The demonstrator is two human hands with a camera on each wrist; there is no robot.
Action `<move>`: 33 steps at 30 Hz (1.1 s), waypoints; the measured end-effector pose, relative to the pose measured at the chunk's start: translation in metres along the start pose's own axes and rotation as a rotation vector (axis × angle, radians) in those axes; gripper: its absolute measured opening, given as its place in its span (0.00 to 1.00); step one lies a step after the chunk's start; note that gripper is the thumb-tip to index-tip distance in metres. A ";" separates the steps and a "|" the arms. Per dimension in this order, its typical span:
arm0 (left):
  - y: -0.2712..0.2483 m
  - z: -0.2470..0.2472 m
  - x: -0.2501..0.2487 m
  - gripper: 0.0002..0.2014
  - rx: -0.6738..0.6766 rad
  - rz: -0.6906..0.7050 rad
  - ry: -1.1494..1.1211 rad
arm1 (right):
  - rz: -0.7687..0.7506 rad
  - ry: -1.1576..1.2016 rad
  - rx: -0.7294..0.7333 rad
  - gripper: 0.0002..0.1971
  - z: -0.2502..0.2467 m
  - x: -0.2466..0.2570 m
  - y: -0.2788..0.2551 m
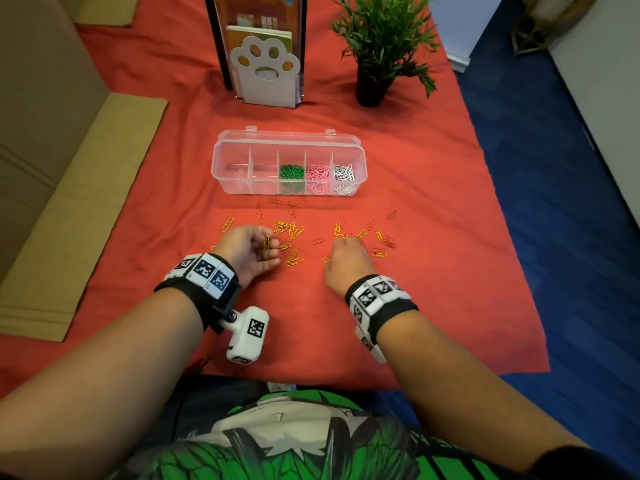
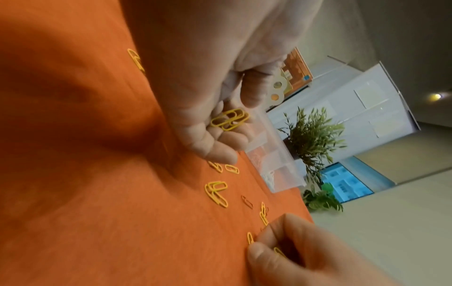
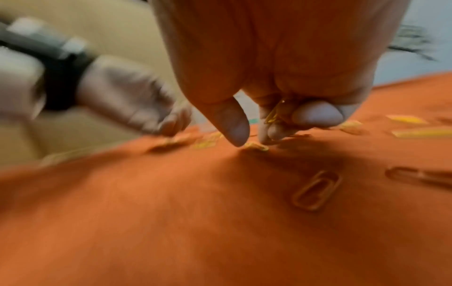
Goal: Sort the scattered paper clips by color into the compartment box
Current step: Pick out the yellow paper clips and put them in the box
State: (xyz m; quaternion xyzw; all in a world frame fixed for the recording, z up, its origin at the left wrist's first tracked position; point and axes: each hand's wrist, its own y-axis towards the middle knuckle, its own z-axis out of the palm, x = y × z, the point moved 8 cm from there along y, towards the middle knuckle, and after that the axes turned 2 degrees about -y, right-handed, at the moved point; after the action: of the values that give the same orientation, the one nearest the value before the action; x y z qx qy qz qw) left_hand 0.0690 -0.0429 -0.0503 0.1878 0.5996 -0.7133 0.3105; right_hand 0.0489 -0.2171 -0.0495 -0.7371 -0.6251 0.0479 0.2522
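**Entry: yellow clips, gathering in progress, both hands at work**

Item 1. Compartment box (image 1: 221, 161), clear plastic, lid open. It stood toward the far middle of the surface (image 1: 433, 306), long side facing me, so each division could be reached from the front. The three right-hand compartments held green clips (image 1: 292, 172), pink clips (image 1: 318, 173) and white clips (image 1: 344, 174). The two left-hand compartments looked empty, presumably kept for the colours still out.

Item 2. Loose yellow clips (image 1: 296, 232), scattered on the red cloth between the box and my hands, mixed with orange-red clips (image 1: 292, 206) that were hard to pick out against the cloth.

Item 3. My left hand (image 1: 250, 250), palm turned inward, fingers curled round a small bundle of yellow clips (image 2: 229, 120). I judged it served as a holding cup, saving a trip to the box for every clip.

Item 4. My right hand (image 1: 344, 259), knuckles up, fingertips (image 3: 235, 127) down on the cloth. It kept a few yellow clips tucked against the curled fingers while thumb and forefinger closed on another clip (image 3: 255, 146) lying flat.

Item 5. Background, untouched: paw-shaped bookend (image 1: 266, 72) and potted plant (image 1: 381, 39) at the far edge.
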 end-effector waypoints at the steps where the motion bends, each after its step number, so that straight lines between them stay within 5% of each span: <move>1: 0.002 -0.002 -0.001 0.12 -0.021 -0.004 -0.005 | -0.031 -0.079 -0.019 0.18 0.002 0.007 -0.003; 3: 0.007 -0.007 -0.006 0.11 -0.095 0.086 0.174 | -0.057 -0.160 -0.047 0.17 0.004 0.017 -0.007; 6: 0.008 -0.003 -0.024 0.05 -0.209 0.402 0.881 | -0.039 -0.189 -0.066 0.17 0.000 0.021 -0.007; 8: 0.007 0.002 -0.028 0.11 -0.253 0.524 1.159 | -0.059 -0.206 -0.038 0.17 0.000 0.021 -0.005; 11: 0.009 0.009 -0.034 0.19 -0.280 0.621 1.277 | -0.108 -0.226 -0.060 0.17 -0.002 0.022 -0.005; 18: 0.018 0.023 -0.032 0.09 -0.234 0.609 1.445 | -0.123 -0.251 -0.127 0.15 0.001 0.030 -0.008; 22: 0.020 0.020 -0.029 0.07 -0.203 0.534 1.301 | -0.136 -0.152 0.005 0.16 0.007 0.028 -0.002; 24: 0.020 0.016 -0.024 0.09 -0.105 0.384 1.062 | -0.080 0.138 0.095 0.14 0.007 0.020 0.008; 28: 0.007 0.014 -0.010 0.05 0.157 0.073 0.080 | 0.068 0.884 0.220 0.14 0.005 0.015 0.021; 31: -0.005 0.012 -0.016 0.11 0.278 0.030 -0.124 | 0.129 1.417 0.306 0.15 -0.005 0.025 0.021; 33: -0.004 0.006 -0.015 0.15 0.250 0.003 -0.169 | 0.098 1.418 0.303 0.13 -0.011 0.032 0.028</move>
State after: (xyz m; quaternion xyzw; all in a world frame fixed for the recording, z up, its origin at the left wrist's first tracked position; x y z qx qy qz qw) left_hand 0.0777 -0.0448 -0.0362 0.1652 0.4773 -0.7952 0.3354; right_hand 0.0853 -0.1928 -0.0446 -0.5752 -0.2641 -0.3440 0.6936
